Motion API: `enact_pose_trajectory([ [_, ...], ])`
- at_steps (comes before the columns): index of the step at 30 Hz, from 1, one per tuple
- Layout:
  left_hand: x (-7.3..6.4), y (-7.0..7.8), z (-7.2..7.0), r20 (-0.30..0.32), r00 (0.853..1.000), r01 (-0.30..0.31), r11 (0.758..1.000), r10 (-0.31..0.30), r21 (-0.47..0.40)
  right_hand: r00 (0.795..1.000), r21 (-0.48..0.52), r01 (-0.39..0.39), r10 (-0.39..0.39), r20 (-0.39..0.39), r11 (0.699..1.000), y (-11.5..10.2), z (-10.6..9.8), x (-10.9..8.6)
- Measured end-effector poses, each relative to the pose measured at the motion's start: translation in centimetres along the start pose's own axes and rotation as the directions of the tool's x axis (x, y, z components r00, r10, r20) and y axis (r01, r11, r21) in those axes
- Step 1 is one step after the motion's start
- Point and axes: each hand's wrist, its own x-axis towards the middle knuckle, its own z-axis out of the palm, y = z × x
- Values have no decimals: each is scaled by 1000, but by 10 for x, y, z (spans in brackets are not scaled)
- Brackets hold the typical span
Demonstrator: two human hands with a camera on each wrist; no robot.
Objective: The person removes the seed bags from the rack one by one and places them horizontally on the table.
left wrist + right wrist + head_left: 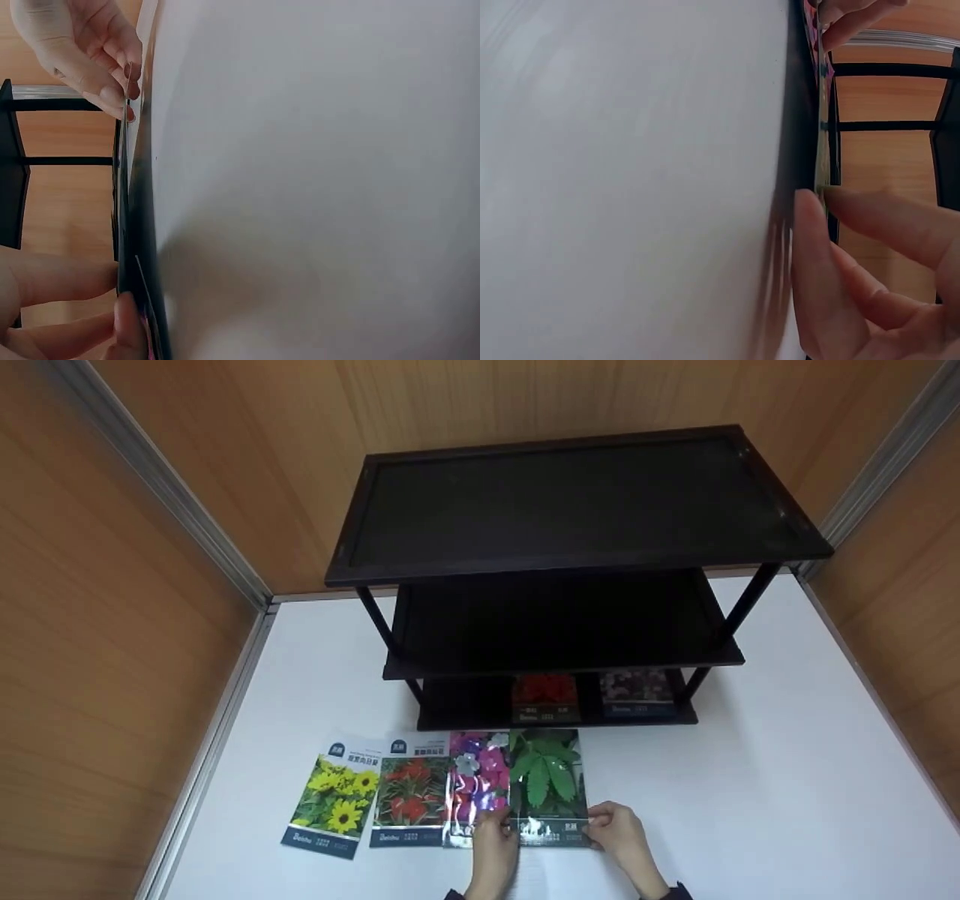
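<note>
A seed packet with large green leaves (546, 776) is pinched at its lower corners by both hands. My left hand (495, 847) grips its lower left corner, beside a packet of pink and purple flowers (478, 780) that it partly overlaps in the head view. My right hand (619, 832) holds the lower right corner between thumb and index finger. In the left wrist view the left fingers (67, 289) pinch the packet's edge, seen almost side-on. The right wrist view shows the right thumb (814, 262) against the near face of the packet.
Left of these lie a packet of red flowers (409, 795) and a tilted one of yellow flowers (336, 802). Behind stands a black three-tier shelf (577, 502); its bottom tier bears a red-flower packet (546, 697) and a pale-flower packet (637, 694). Wooden panels (97, 622) enclose the white table (787, 750).
</note>
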Motion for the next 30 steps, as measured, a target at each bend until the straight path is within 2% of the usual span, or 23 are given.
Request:
enact_pose_trajectory([
  [5, 0, 1, 1, 25, 1000, 4, 1000, -5, 21, 1000, -23, 12, -12, -3, 1000, 0, 0, 0],
  [9, -1, 1, 0, 14, 999, -37, 998, 37, 45, 1000, -25, 16, -16, -4, 1000, 0, 0, -1],
  [14, -2, 2, 0, 12, 999, -43, 997, 43, 66, 1000, -35, 14, -14, -3, 999, 0, 0, 0],
  [19, -1, 3, -2, -26, 997, -65, 996, 66, 60, 1000, -52, 12, -12, 3, 999, 0, -3, 0],
  [21, -1, 5, -4, -15, 998, -54, 997, 55, 52, 1000, -57, 15, -15, 3, 998, 0, -4, 0],
  [26, 4, 8, -10, 64, 998, 27, 999, -26, -18, 1000, -49, 24, -24, -3, 999, -3, -8, 2],
  [30, 8, 9, -13, 91, 995, 37, 995, -29, -88, 1000, 21, 4, -4, 9, 1000, -6, -12, 6],
])
